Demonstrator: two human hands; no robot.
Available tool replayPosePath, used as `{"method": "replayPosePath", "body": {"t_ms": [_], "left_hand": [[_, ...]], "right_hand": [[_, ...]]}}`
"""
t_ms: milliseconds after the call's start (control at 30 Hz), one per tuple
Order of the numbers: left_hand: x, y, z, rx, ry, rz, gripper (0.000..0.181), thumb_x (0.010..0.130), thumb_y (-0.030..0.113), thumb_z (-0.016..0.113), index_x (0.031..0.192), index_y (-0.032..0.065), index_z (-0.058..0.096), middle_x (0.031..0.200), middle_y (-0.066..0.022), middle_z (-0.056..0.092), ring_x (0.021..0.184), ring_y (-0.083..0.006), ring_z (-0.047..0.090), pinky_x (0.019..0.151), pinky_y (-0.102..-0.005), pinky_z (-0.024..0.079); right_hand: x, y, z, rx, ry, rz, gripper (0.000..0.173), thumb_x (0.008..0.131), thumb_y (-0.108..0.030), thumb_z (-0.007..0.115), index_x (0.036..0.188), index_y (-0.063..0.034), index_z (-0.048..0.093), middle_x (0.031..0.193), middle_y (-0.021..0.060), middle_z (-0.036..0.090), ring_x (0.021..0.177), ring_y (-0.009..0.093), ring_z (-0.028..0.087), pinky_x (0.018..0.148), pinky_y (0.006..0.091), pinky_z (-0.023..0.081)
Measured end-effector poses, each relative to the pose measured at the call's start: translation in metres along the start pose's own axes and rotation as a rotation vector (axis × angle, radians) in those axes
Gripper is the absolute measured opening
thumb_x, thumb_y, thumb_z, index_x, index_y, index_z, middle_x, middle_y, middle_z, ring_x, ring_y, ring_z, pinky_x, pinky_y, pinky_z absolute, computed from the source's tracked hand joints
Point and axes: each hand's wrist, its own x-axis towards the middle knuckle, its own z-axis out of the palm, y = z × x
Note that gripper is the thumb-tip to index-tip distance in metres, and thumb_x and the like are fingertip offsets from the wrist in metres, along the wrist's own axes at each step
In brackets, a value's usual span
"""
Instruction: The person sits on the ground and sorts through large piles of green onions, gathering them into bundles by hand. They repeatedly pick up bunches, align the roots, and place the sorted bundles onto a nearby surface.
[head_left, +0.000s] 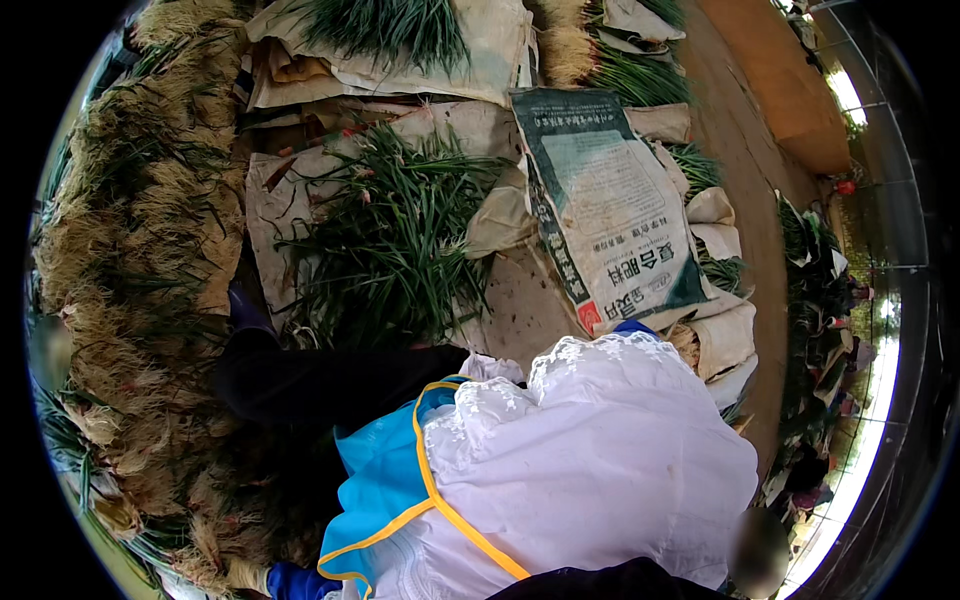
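Observation:
At the bottom left, my left hand (246, 576), in a pale glove below a blue cuff, is at the edge of the piled green onions, roots outward (150, 247); its fingers are unclear. My right hand is out of view; a bit of blue cuff (636, 327) shows past the white lace-edged garment (600, 435), beside a printed woven fertilizer sack (615, 210). Before me, loose green onions (390, 232) lie in a heap on pale sacking (262, 187). A blue cloth with yellow trim (382, 465) hangs at my front.
More green onions (382, 26) lie on folded sacks (450, 75) at the top. Sack-wrapped bundles (637, 71) line the right, beside a brown floor strip (739, 150). A dark trouser leg (337, 382) and purple boot (250, 311) extend left. A further pile (814, 300) stands far right.

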Motion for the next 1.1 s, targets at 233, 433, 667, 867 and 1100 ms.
{"method": "replayPosePath", "body": {"t_ms": [233,433,667,867,1100], "left_hand": [[-0.008,-0.018,-0.015,0.010,0.021,-0.020,0.040,0.077,0.011,0.060,0.112,-0.0023,0.049,0.113,-0.0194,0.054,0.100,-0.0270,0.053,0.088,-0.0355,0.040],[-0.067,-0.102,-0.105,0.052,0.133,-0.258,0.038,0.077,0.011,0.060,0.110,-0.0026,0.050,0.112,-0.0202,0.054,0.098,-0.0272,0.053,0.087,-0.0366,0.040],[-0.022,-0.048,-0.059,-1.553,0.314,-0.575,0.031,0.081,0.024,0.058,0.101,0.0008,0.054,0.080,-0.0115,0.053,0.069,-0.0216,0.047,0.057,-0.0318,0.041],[-0.069,0.047,-0.151,-1.747,0.611,-0.518,0.012,0.083,0.005,0.056,0.093,-0.0006,0.058,0.067,-0.0071,0.057,0.056,-0.0136,0.052,0.051,-0.0256,0.046],[-0.114,0.034,-0.166,-1.890,0.379,-0.528,0.026,0.087,0.014,0.053,0.108,0.0003,0.052,0.063,0.0009,0.046,0.059,-0.0110,0.045,0.057,-0.0257,0.042]], "right_hand": [[-0.013,-0.043,0.036,-0.045,-0.189,-0.171,0.027,0.081,-0.020,0.052,0.100,-0.0029,0.060,0.095,0.0168,0.062,0.090,0.034,0.059,0.077,0.0416,0.046],[-0.001,-0.027,0.014,-0.265,-0.267,-0.413,0.028,0.081,-0.020,0.053,0.102,-0.0029,0.060,0.097,0.0167,0.062,0.091,0.034,0.058,0.078,0.0421,0.046],[0.089,-0.069,-0.028,-0.731,-0.350,-0.757,0.030,0.082,-0.021,0.054,0.105,-0.0029,0.059,0.099,0.0166,0.062,0.093,0.035,0.058,0.079,0.0427,0.045],[-0.063,-0.454,-0.122,-0.334,0.232,-1.558,0.031,0.086,-0.022,0.051,0.107,0.0004,0.051,0.099,0.0228,0.057,0.094,0.038,0.054,0.079,0.0418,0.043],[-0.485,-0.608,0.048,-0.045,-0.516,-2.162,0.085,0.072,-0.049,0.066,0.133,-0.0040,0.029,0.135,0.0188,0.032,0.125,0.031,0.031,0.103,0.0381,0.029]]}}
